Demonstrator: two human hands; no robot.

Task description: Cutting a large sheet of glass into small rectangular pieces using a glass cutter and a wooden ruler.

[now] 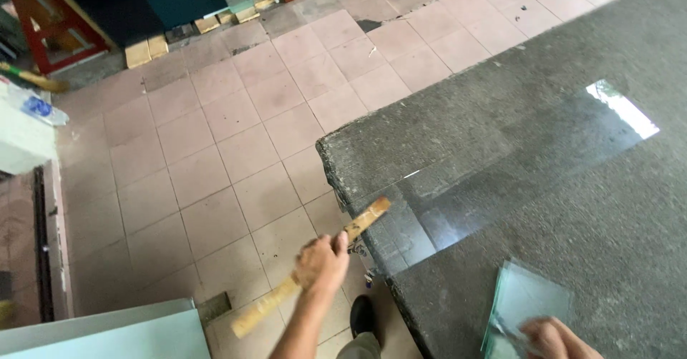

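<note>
A wooden stick (315, 266) is gripped in the closed left hand (322, 262) beside the table's near-left edge, while blurred right-hand (554, 339) fingers, half cut off, press small glass panes (526, 305) on the grey table (501, 116).

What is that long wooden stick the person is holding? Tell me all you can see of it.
The wooden stick is a flat, straight, ruler-like strip of pale yellowish wood, worn and scuffed. The left hand grips it near the middle. It slants from lower left, over the tiled floor, up to the right, where its upper end reaches the corner of the dark stone table, at the edge of a clear glass sheet lying there. Whether the tip touches is unclear.
</note>
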